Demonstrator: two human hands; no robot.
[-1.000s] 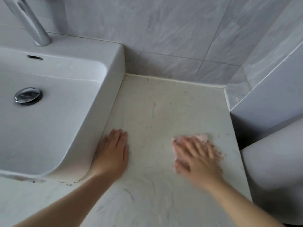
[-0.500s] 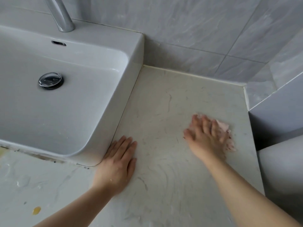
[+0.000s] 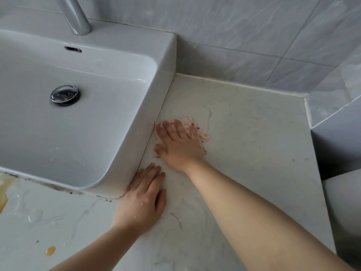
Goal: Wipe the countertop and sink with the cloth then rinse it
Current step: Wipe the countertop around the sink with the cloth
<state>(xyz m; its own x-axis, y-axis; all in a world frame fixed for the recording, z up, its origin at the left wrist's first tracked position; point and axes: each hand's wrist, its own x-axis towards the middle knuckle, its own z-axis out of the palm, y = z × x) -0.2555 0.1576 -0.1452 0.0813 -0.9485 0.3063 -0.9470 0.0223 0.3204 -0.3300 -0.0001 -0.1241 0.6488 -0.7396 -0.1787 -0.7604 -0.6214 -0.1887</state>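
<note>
A pale marbled countertop (image 3: 244,133) fills the lower and right part of the view, running back to a grey tiled wall (image 3: 234,36). A white rectangular sink (image 3: 166,55) sits on the countertop at the left, with a chrome tap (image 3: 76,16) at its back edge and a round metal drain plug (image 3: 64,95) in the basin. The right hand (image 3: 178,144) lies flat with fingers spread, pressing a small pink cloth (image 3: 187,121) onto the countertop just beside the sink's right wall; it pins the cloth rather than gripping it. The left hand (image 3: 141,200) rests open and flat on the countertop at the sink's front corner, holding nothing. Dark grime (image 3: 48,184) lines the seam under the sink's front edge, and a yellow spot (image 3: 50,250) and water drops sit on the countertop at the lower left. Since only palm pressure holds the cloth, it could bunch against the sink wall or slip out from under the fingers. The bracing left hand may skid on the wet surface, and wiping through the yellow spot without rinsing would likely smear it.
</note>
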